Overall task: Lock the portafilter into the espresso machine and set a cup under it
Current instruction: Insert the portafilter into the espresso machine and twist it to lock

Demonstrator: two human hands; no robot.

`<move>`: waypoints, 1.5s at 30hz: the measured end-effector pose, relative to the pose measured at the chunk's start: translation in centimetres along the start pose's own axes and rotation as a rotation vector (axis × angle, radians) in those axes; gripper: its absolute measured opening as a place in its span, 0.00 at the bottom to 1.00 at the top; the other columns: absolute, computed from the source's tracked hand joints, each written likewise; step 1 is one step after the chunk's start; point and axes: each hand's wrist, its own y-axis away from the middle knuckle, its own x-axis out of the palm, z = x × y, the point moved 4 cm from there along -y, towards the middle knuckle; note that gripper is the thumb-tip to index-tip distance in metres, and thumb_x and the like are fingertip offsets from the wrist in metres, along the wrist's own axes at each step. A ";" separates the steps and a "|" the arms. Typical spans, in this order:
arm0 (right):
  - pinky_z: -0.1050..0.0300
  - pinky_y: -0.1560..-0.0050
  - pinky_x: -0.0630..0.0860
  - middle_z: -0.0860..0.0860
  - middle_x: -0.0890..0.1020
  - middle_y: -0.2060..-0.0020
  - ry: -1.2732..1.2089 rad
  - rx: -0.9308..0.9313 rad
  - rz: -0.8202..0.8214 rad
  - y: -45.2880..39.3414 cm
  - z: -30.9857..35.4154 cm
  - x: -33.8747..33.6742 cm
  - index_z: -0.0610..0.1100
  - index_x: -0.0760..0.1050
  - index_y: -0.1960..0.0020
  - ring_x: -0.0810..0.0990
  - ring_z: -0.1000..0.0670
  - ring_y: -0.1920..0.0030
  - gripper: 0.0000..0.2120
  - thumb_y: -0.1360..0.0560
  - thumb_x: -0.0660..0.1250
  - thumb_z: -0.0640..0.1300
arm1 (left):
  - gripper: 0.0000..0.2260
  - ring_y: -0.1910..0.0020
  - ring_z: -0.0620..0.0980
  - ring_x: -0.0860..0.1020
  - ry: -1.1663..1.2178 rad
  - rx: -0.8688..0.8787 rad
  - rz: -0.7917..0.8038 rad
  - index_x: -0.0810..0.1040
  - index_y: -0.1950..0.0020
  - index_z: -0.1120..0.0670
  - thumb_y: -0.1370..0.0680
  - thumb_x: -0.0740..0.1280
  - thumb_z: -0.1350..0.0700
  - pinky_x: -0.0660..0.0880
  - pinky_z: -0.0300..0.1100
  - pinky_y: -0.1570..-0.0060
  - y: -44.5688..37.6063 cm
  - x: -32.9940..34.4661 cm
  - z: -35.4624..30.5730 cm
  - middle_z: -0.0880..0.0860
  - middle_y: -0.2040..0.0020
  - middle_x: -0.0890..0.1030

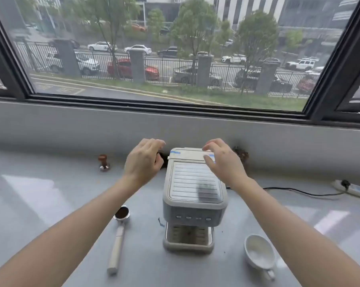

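Grey table (50,204) stretches under the window, and from my remote seat I read it from the left: a brown-knobbed tamper (103,162) stands near the back wall, untouched. Next comes my left hand (143,162), fingers loosely curled and holding nothing, hovering just off the rear left corner of the espresso machine (193,195). Below it, well apart, the portafilter (119,235) lies flat on the table just left of the machine, its basket full of dark grounds and facing up. Its long axis runs roughly toward me, basket at the far end, pale handle at the near end. My right hand (222,162) is spread and slack over the machine's rear right edge, gripping nothing; whether its fingertips touch the lid I cannot tell. Further right and nearer me, the cup (260,254) lies tipped on its side, beside the drip tray. I judge the left hand nearer the portafilter; it must draw back and down to reach that handle
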 end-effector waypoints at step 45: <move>0.51 0.25 0.44 0.55 0.54 0.22 0.179 0.125 0.340 5.1 -0.9 8.8 0.57 0.54 0.26 0.49 0.53 0.23 0.26 0.22 0.46 0.60 | 0.07 0.71 0.55 0.75 0.016 -1.127 0.566 0.66 0.57 0.55 0.25 0.64 0.56 0.68 0.44 0.74 31.1 10.3 9.7 0.55 0.67 0.76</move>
